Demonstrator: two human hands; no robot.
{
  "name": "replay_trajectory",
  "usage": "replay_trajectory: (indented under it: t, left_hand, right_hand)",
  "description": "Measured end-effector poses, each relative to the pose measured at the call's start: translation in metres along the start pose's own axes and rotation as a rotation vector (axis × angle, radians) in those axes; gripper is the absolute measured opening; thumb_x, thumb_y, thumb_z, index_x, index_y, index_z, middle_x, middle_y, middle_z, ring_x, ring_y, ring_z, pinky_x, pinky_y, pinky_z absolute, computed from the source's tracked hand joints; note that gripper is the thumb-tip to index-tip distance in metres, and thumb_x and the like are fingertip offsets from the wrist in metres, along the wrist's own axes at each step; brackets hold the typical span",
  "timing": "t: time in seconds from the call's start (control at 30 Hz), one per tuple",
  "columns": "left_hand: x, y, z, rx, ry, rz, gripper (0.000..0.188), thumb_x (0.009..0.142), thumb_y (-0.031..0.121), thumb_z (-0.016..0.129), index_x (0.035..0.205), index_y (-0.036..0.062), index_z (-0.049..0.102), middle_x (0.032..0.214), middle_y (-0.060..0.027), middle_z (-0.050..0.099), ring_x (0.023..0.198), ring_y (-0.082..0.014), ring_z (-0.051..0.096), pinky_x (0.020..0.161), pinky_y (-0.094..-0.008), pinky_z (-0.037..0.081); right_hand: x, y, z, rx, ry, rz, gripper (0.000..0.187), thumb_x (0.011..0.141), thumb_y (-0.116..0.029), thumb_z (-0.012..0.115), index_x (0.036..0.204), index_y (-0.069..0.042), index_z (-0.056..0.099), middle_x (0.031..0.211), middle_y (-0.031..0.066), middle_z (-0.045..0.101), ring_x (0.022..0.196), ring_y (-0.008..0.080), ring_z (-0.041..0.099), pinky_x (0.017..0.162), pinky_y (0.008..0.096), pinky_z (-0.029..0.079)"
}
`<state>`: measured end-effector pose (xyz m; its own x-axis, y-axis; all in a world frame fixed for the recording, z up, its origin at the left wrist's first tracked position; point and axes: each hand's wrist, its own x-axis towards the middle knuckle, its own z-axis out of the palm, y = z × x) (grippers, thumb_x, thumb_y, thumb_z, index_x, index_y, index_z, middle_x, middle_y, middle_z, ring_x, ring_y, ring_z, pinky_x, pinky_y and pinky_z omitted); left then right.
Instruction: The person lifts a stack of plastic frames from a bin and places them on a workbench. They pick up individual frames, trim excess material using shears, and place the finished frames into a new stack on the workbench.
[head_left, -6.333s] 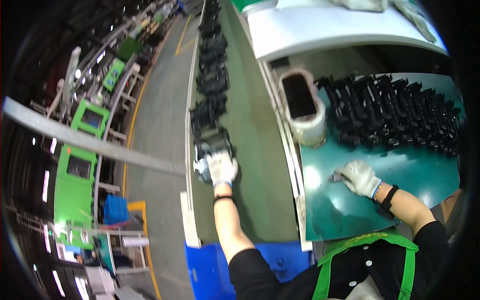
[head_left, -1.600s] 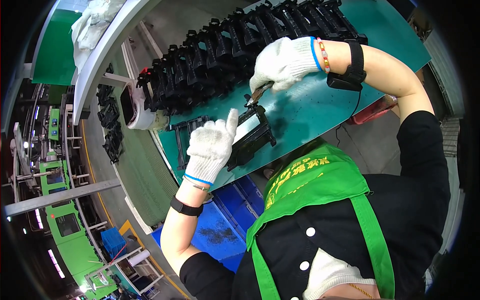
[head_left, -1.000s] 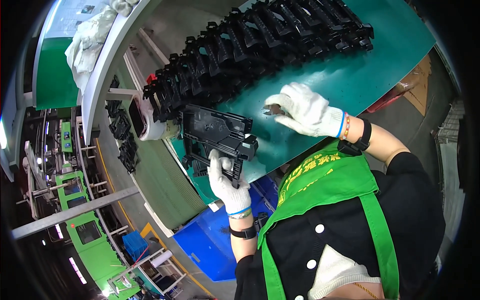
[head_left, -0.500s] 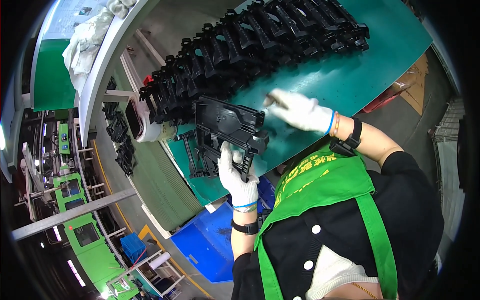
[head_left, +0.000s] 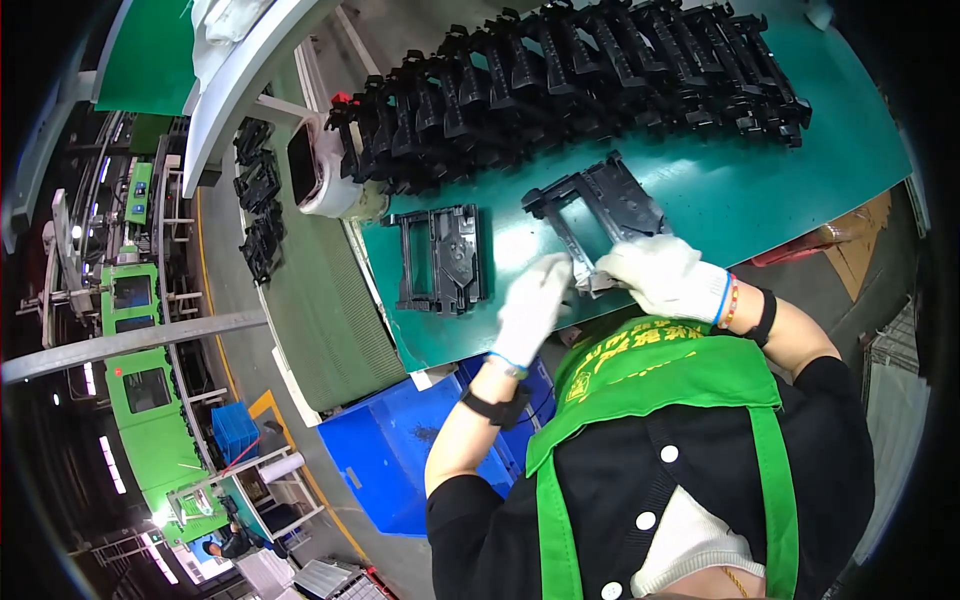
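A black plastic frame (head_left: 605,195) with an open slot sits tilted at the near side of the green table, its lower end between my gloved hands. My right hand (head_left: 660,275) is closed over its lower right edge, and the fingertips look grey. Bent fingers of my left hand (head_left: 535,305) close at its lower left corner; their exact hold is partly hidden. Another black plastic frame (head_left: 460,258) lies flat to the left, touched by neither hand.
Many similar black frames (head_left: 540,80) stand in a long row along the far side of the green table (head_left: 720,190). A blue bin (head_left: 375,470) is below the near left edge. A green conveyor belt (head_left: 335,340) runs at left, with a white container (head_left: 335,190) beside it.
Earlier my left hand held a frame above another one at left. Now one lies there alone, and a frame is farther right between both hands. My right hand has come down to it.
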<state>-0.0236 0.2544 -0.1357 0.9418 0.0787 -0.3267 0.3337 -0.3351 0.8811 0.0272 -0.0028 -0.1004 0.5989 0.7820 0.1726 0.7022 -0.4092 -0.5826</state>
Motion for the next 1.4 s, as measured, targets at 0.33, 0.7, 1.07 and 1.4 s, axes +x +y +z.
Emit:
replay_trajectory:
  t: [0.33, 0.7, 1.07, 1.4]
  left_hand:
    - [0.044, -0.062, -0.201, 0.589, 0.185, 0.179, 0.078, 0.085, 0.004, 0.063, 0.159, 0.0007, 0.036, 0.141, -0.0242, 0.060, 0.120, -0.0312, 0.063, 0.104, -0.0411, 0.050]
    - [0.006, 0.197, 0.016, 0.166, -0.739, 0.271, 0.065, 0.089, -0.002, 0.061, 0.152, 0.0056, 0.051, 0.134, -0.0110, 0.062, 0.125, -0.0212, 0.059, 0.112, -0.0350, 0.043]
    - [0.117, 0.336, 0.339, 0.334, -0.564, 0.499, 0.048, 0.088, 0.016, 0.056, 0.135, 0.0158, 0.067, 0.130, -0.0180, 0.069, 0.121, -0.0334, 0.065, 0.101, -0.0411, 0.051]
    - [0.210, 0.335, 0.356, 0.720, -0.289, 0.464, 0.035, 0.089, 0.019, 0.059, 0.119, 0.0112, 0.075, 0.091, -0.0131, 0.076, 0.087, -0.0274, 0.076, 0.076, -0.0399, 0.057]
  right_hand:
    - [-0.064, -0.020, -0.053, 0.469, 0.059, 0.578, 0.030, 0.077, 0.002, 0.063, 0.107, -0.001, 0.066, 0.090, 0.0137, 0.070, 0.089, 0.0272, 0.072, 0.074, 0.0387, 0.056]
    - [-0.253, -0.014, -0.133, 0.496, 0.800, 0.871, 0.030, 0.077, 0.001, 0.068, 0.107, 0.000, 0.062, 0.092, 0.0087, 0.071, 0.080, 0.0178, 0.069, 0.072, 0.0318, 0.057]
    - [-0.303, 0.158, -0.149, 0.268, 1.482, 0.796, 0.033, 0.082, -0.001, 0.068, 0.114, -0.002, 0.059, 0.094, 0.0034, 0.066, 0.083, 0.0131, 0.066, 0.071, 0.0289, 0.057]
    - [-0.216, 0.239, -0.170, 0.701, 1.065, 0.699, 0.051, 0.081, 0.005, 0.070, 0.129, 0.000, 0.055, 0.117, 0.0076, 0.064, 0.104, 0.0177, 0.066, 0.093, 0.0341, 0.058]
